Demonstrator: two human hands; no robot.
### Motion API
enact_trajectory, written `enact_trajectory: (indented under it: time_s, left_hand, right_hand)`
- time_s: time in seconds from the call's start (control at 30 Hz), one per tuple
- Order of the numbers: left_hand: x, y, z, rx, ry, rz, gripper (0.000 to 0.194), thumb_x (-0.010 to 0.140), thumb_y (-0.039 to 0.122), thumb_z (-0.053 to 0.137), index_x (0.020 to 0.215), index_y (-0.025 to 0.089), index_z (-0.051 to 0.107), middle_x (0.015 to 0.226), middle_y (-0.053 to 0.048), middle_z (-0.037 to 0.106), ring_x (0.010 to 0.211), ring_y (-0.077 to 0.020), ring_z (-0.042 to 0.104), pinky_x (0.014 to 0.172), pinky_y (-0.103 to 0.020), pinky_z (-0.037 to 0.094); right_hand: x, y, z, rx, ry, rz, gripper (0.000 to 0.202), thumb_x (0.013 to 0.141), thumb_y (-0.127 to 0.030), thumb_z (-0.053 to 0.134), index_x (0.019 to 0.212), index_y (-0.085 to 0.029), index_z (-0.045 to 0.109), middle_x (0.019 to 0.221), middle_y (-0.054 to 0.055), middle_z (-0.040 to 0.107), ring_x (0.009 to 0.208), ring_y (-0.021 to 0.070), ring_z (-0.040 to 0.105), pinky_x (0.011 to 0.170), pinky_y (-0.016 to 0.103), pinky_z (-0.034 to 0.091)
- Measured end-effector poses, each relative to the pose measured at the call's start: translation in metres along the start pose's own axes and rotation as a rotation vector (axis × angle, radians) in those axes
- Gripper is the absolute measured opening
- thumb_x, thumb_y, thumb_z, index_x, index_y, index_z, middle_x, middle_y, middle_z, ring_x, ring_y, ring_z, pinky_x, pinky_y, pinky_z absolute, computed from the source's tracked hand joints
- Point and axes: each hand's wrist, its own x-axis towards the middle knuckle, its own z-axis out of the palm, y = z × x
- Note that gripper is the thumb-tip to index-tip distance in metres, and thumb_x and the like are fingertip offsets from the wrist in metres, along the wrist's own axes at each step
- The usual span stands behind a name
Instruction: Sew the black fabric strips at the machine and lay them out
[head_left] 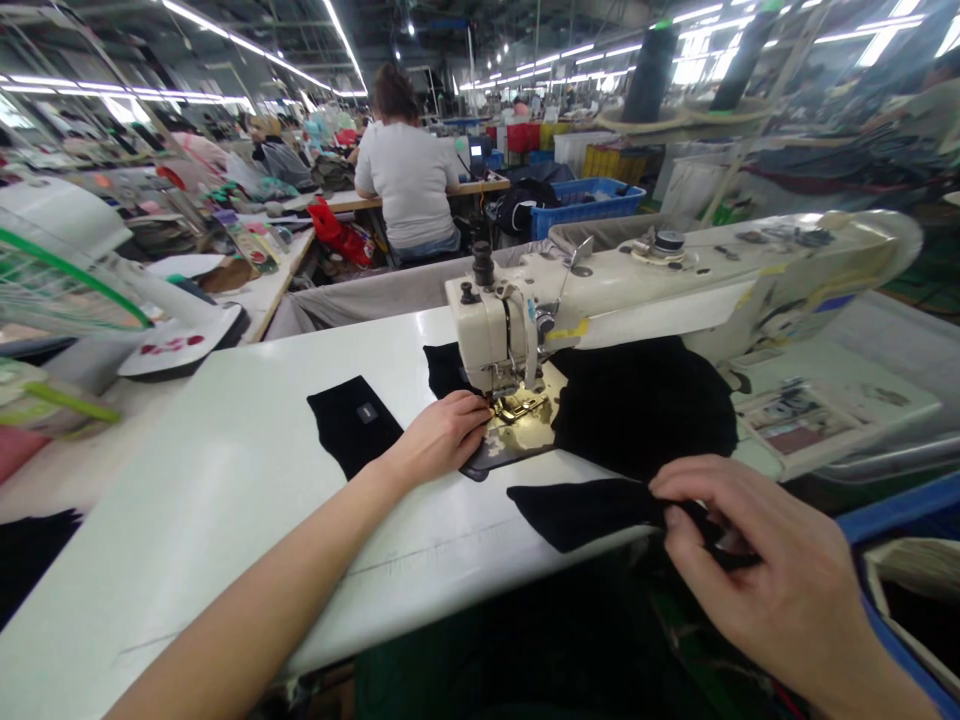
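Left on the tabletop (247,450), a black piece (347,436) with grey patch (366,412). Next, left hand (442,435) beside the presser foot (521,408), fingers bent, hold impossible to tell. Then, farther right, a black strip (581,512), long axis crosswise, free end leftward, other end pinched by the nearer right hand (765,560).

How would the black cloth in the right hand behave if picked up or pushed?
The black cloth would probably hang floppy, as it looks bunched where the right hand pinches it. Lying nearly flat, it seems thin, so likely light. The sheen on the white tabletop suggests it might slide easily.
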Motion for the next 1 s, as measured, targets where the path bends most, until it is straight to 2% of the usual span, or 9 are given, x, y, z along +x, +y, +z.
enact_trajectory:
  time_s: [0.17, 0.3, 0.47, 0.57, 0.63, 0.7, 0.83, 0.93, 1.0]
  left_hand:
    - [0.002, 0.001, -0.002, 0.002, 0.005, -0.002, 0.029, 0.1, 0.02, 0.045, 0.11, 0.013, 0.071, 0.109, -0.013, 0.069, 0.106, -0.0247, 0.062, 0.094, -0.042, 0.057]
    - [0.001, 0.001, -0.002, -0.013, 0.013, -0.011, 0.03, 0.1, 0.022, 0.044, 0.111, 0.013, 0.071, 0.109, -0.013, 0.068, 0.105, -0.0243, 0.062, 0.092, -0.041, 0.057]
    - [-0.006, -0.008, -0.002, 0.027, -0.008, -0.049, 0.031, 0.1, 0.027, 0.047, 0.12, 0.016, 0.069, 0.12, -0.014, 0.065, 0.113, -0.0275, 0.059, 0.1, -0.048, 0.052]
    - [-0.011, -0.012, 0.0, 0.009, -0.02, -0.075, 0.033, 0.1, 0.028, 0.049, 0.127, 0.018, 0.066, 0.131, -0.014, 0.061, 0.123, -0.0293, 0.056, 0.105, -0.05, 0.048]
    - [-0.017, -0.013, 0.0, -0.003, -0.037, -0.106, 0.035, 0.1, 0.026, 0.049, 0.131, 0.019, 0.063, 0.136, -0.014, 0.058, 0.127, -0.0295, 0.054, 0.107, -0.051, 0.046]
    - [-0.028, -0.015, -0.002, 0.007, -0.045, -0.152, 0.037, 0.1, 0.026, 0.048, 0.134, 0.02, 0.061, 0.139, -0.014, 0.057, 0.129, -0.0301, 0.053, 0.109, -0.054, 0.045]
    - [-0.061, -0.022, -0.018, 0.036, -0.046, -0.237, 0.036, 0.101, 0.032, 0.046, 0.131, 0.021, 0.063, 0.139, -0.014, 0.058, 0.13, -0.03, 0.053, 0.109, -0.055, 0.044]
    - [-0.08, -0.022, -0.037, 0.11, -0.044, -0.333, 0.031, 0.1, 0.033, 0.047, 0.114, 0.02, 0.071, 0.125, -0.012, 0.066, 0.118, -0.0296, 0.06, 0.11, -0.06, 0.04]
    - [-0.079, -0.013, -0.046, 0.161, -0.001, -0.41, 0.03, 0.098, 0.035, 0.049, 0.097, 0.018, 0.074, 0.112, -0.011, 0.07, 0.109, -0.0301, 0.064, 0.109, -0.065, 0.037]
  right_hand:
    - [-0.008, -0.004, 0.01, 0.12, -0.073, 0.077, 0.01, 0.089, -0.015, 0.054, 0.091, -0.023, 0.059, 0.086, 0.001, 0.066, 0.067, 0.0128, 0.062, 0.053, 0.022, 0.048]
    - [-0.012, -0.007, 0.022, 0.29, -0.174, 0.211, 0.009, 0.089, -0.019, 0.055, 0.086, -0.023, 0.062, 0.077, -0.002, 0.065, 0.061, 0.0122, 0.06, 0.054, 0.022, 0.047]
    - [-0.017, -0.02, 0.047, 0.677, -0.242, 0.681, 0.02, 0.09, -0.039, 0.059, 0.086, -0.021, 0.066, 0.071, -0.001, 0.061, 0.063, 0.0148, 0.055, 0.058, 0.025, 0.043]
    - [-0.017, -0.029, 0.07, 0.993, -0.239, 0.965, 0.028, 0.086, -0.047, 0.066, 0.094, -0.02, 0.066, 0.08, 0.0, 0.066, 0.075, 0.0183, 0.061, 0.072, 0.029, 0.049]
    - [-0.017, -0.033, 0.085, 1.087, -0.242, 1.086, 0.033, 0.083, -0.048, 0.068, 0.1, -0.02, 0.068, 0.088, 0.002, 0.07, 0.085, 0.0217, 0.065, 0.08, 0.033, 0.05]
    - [-0.016, -0.034, 0.094, 1.056, -0.274, 1.091, 0.038, 0.084, -0.05, 0.066, 0.105, -0.019, 0.069, 0.097, 0.004, 0.072, 0.095, 0.0247, 0.066, 0.087, 0.036, 0.05]
    - [-0.016, -0.031, 0.097, 0.778, -0.356, 0.952, 0.05, 0.08, -0.054, 0.066, 0.116, -0.019, 0.067, 0.106, 0.007, 0.073, 0.102, 0.0286, 0.066, 0.094, 0.042, 0.049]
    - [-0.018, -0.031, 0.095, 0.651, -0.407, 0.852, 0.045, 0.079, -0.044, 0.066, 0.118, -0.022, 0.067, 0.11, 0.006, 0.073, 0.104, 0.0288, 0.066, 0.096, 0.044, 0.049]
    - [-0.02, -0.033, 0.095, 0.659, -0.393, 0.8, 0.039, 0.081, -0.039, 0.061, 0.117, -0.024, 0.067, 0.113, 0.004, 0.073, 0.107, 0.0268, 0.066, 0.097, 0.042, 0.05]
